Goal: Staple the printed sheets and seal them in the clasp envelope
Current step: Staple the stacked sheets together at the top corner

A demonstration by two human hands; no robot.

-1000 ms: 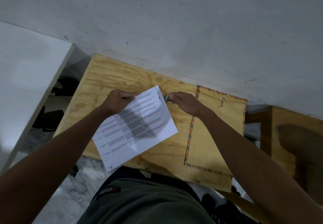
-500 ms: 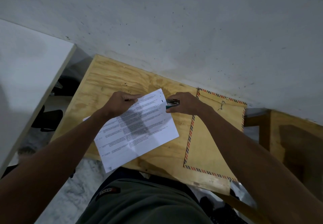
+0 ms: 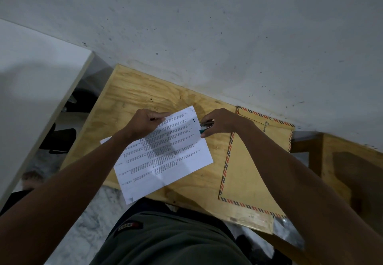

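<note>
My left hand [image 3: 145, 124] pins the printed sheets [image 3: 165, 153]; my right hand [image 3: 219, 122] grips the stapler [image 3: 205, 127] at their edge. Clasp envelope [image 3: 248, 161] unfilled, sealing pending.

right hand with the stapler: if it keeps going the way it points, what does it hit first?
The right hand points its stapler leftward at the printed sheets; their right edge near the top corner comes first, seemingly already at the stapler's mouth. Beyond lies the left hand. Depth is uncertain.
</note>
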